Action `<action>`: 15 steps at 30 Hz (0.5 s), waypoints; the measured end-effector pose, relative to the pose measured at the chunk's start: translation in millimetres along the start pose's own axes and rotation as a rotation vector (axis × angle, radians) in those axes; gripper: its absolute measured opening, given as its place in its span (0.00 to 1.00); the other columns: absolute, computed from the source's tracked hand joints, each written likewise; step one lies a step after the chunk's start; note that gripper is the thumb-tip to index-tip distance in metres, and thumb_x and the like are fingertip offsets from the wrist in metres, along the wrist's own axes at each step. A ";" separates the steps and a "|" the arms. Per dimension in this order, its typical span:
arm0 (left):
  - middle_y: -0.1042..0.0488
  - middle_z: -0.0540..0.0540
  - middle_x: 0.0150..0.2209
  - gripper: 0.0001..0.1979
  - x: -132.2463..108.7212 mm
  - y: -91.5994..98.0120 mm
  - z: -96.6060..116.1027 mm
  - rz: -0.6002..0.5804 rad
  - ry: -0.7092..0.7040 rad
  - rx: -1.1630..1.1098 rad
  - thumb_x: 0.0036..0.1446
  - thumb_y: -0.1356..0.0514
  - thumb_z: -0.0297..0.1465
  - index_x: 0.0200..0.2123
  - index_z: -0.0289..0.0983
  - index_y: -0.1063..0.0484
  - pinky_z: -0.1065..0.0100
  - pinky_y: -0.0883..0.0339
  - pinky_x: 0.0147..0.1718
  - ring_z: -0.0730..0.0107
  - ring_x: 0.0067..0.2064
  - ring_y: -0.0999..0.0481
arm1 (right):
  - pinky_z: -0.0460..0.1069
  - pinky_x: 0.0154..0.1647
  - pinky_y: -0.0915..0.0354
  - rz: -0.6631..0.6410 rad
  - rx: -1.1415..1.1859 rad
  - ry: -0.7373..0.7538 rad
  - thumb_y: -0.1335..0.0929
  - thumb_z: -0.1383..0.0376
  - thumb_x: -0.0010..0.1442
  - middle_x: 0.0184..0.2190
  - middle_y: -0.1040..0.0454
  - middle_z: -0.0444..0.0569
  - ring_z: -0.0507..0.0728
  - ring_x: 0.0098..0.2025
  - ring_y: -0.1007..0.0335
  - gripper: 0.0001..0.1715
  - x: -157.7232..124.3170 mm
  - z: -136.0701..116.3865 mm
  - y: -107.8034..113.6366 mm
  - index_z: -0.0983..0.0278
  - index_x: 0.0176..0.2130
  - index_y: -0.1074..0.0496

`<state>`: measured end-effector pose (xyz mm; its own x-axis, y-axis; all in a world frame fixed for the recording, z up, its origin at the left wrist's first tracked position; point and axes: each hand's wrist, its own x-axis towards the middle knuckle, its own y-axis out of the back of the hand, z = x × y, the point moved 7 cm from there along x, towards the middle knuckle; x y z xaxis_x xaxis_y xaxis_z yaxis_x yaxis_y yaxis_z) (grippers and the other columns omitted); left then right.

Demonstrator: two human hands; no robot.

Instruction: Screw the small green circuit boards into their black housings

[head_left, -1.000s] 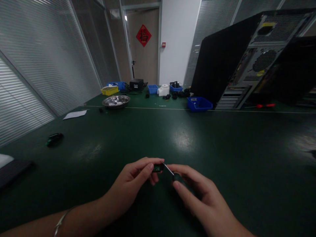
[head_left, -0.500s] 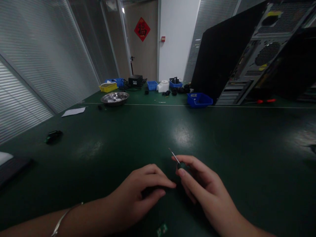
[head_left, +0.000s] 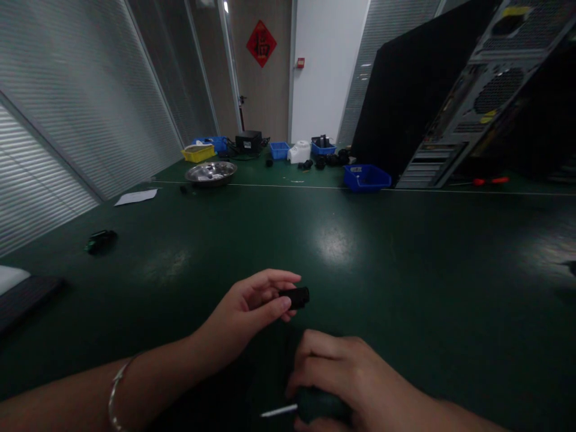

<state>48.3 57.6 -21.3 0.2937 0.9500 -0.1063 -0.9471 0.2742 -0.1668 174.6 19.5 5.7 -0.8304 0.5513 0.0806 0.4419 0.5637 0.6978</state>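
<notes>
1. Green tabletop (head_left: 405, 258), beneath both hands.
2. Right hand (head_left: 348, 366), lower and nearer the wearer; fingers curled round the screwdriver (head_left: 317, 405), their tips partly hidden; any further contact cannot be told.
3. Left hand (head_left: 249, 303), farther out; thumb and fingers pinching the black housing (head_left: 294, 297), topmost finger raised above it.
4. Screwdriver, dark-handled; shaft pointing left, well off the housing.
5. Black housing, small; long axis roughly left-right, free end rightward, beyond the right hand's knuckles, apart from them.
</notes>
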 end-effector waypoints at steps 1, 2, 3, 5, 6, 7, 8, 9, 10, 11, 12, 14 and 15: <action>0.22 0.47 0.39 0.12 -0.3 0.4 -0.1 0.001 -0.005 0.002 0.59 0.37 0.30 0.47 0.38 0.25 0.70 0.34 0.40 0.72 0.37 0.26 | 0.45 0.40 0.28 -0.054 0.014 0.008 0.24 0.71 0.50 0.38 0.21 0.48 0.56 0.37 0.23 0.12 1.6 1.3 -4.4 0.62 0.38 0.21; 0.22 0.47 0.38 0.11 -0.6 1.0 -0.6 0.005 0.000 0.010 0.60 0.38 0.31 0.46 0.38 0.24 0.70 0.34 0.39 0.72 0.36 0.26 | 0.45 0.40 0.28 -0.083 0.010 0.020 0.24 0.72 0.51 0.39 0.22 0.48 0.56 0.37 0.23 0.12 3.0 2.3 -7.3 0.63 0.38 0.21; 0.22 0.47 0.37 0.10 -1.0 1.7 -1.3 0.012 0.013 0.019 0.60 0.38 0.32 0.45 0.37 0.23 0.70 0.34 0.39 0.72 0.36 0.26 | 0.45 0.39 0.29 -0.084 0.020 0.030 0.25 0.73 0.51 0.39 0.22 0.47 0.56 0.37 0.24 0.12 4.0 3.1 -8.3 0.62 0.37 0.21; 0.22 0.46 0.37 0.10 -1.8 2.9 -2.6 0.023 0.049 0.024 0.61 0.39 0.33 0.44 0.37 0.21 0.70 0.34 0.39 0.71 0.37 0.26 | 0.45 0.37 0.30 -0.063 0.040 0.034 0.27 0.74 0.52 0.38 0.23 0.46 0.55 0.36 0.25 0.12 4.5 4.3 -8.6 0.62 0.37 0.22; 0.22 0.46 0.37 0.10 -2.1 3.1 -2.8 0.025 0.061 0.015 0.61 0.39 0.33 0.44 0.38 0.21 0.69 0.35 0.40 0.71 0.37 0.26 | 0.45 0.35 0.30 -0.045 0.059 0.029 0.28 0.75 0.53 0.37 0.24 0.46 0.55 0.35 0.26 0.11 4.0 4.6 -8.0 0.62 0.36 0.22; 0.22 0.46 0.39 0.11 -2.2 2.9 -2.6 0.020 0.069 -0.001 0.61 0.39 0.32 0.45 0.38 0.21 0.69 0.35 0.41 0.70 0.38 0.26 | 0.45 0.34 0.31 -0.028 0.087 0.022 0.30 0.75 0.53 0.36 0.24 0.46 0.54 0.34 0.26 0.11 3.2 4.7 -7.3 0.62 0.36 0.23; 0.22 0.46 0.40 0.11 -2.3 2.3 -2.7 0.013 0.077 -0.016 0.60 0.38 0.31 0.46 0.39 0.21 0.69 0.35 0.41 0.70 0.39 0.26 | 0.44 0.32 0.32 -0.007 0.123 0.015 0.30 0.76 0.54 0.34 0.25 0.46 0.54 0.33 0.27 0.10 2.3 4.8 -6.1 0.63 0.35 0.24; 0.22 0.46 0.40 0.12 -2.2 1.7 -3.0 0.004 0.086 -0.026 0.58 0.36 0.30 0.46 0.39 0.22 0.69 0.35 0.42 0.69 0.40 0.26 | 0.44 0.32 0.33 0.033 0.164 0.002 0.31 0.76 0.54 0.33 0.25 0.46 0.53 0.33 0.27 0.09 1.5 5.4 -3.4 0.63 0.34 0.25; 0.22 0.47 0.40 0.13 -2.2 0.8 -3.2 -0.006 0.090 -0.029 0.56 0.35 0.28 0.47 0.40 0.22 0.68 0.35 0.42 0.69 0.40 0.26 | 0.44 0.32 0.33 0.089 0.209 -0.015 0.31 0.75 0.55 0.32 0.26 0.46 0.53 0.33 0.28 0.08 0.7 6.9 0.5 0.63 0.33 0.26; 0.22 0.48 0.38 0.15 -2.0 -0.1 -3.4 -0.016 0.089 -0.021 0.55 0.34 0.27 0.46 0.39 0.22 0.68 0.35 0.41 0.70 0.39 0.26 | 0.45 0.34 0.33 0.162 0.250 -0.038 0.31 0.74 0.56 0.32 0.26 0.46 0.54 0.34 0.28 0.06 0.0 9.4 5.8 0.63 0.33 0.26; 0.23 0.48 0.36 0.15 -2.0 -1.1 -3.4 -0.027 0.082 -0.005 0.54 0.34 0.27 0.46 0.39 0.23 0.68 0.35 0.40 0.70 0.38 0.26 | 0.45 0.36 0.33 0.247 0.283 -0.070 0.31 0.73 0.58 0.32 0.26 0.45 0.54 0.35 0.28 0.05 -1.0 13.1 11.7 0.63 0.33 0.27; 0.25 0.50 0.32 0.15 -2.1 -3.8 -3.1 -0.053 0.060 0.048 0.54 0.34 0.27 0.47 0.37 0.23 0.68 0.36 0.38 0.71 0.35 0.28 | 0.46 0.38 0.33 0.417 0.327 -0.143 0.32 0.70 0.60 0.31 0.26 0.45 0.54 0.35 0.28 0.04 -3.6 21.9 23.3 0.62 0.33 0.28; 0.26 0.50 0.31 0.15 -2.3 -5.6 -3.2 -0.069 0.051 0.072 0.55 0.35 0.27 0.47 0.37 0.24 0.68 0.36 0.37 0.72 0.33 0.28 | 0.47 0.38 0.33 0.478 0.347 -0.177 0.32 0.69 0.61 0.31 0.26 0.45 0.54 0.35 0.28 0.04 -4.7 26.3 27.2 0.62 0.33 0.28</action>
<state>53.4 53.3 -23.2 0.3633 0.9200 -0.1468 -0.9306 0.3507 -0.1052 199.5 48.3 5.7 -0.4568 0.8697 0.1871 0.8609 0.3793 0.3390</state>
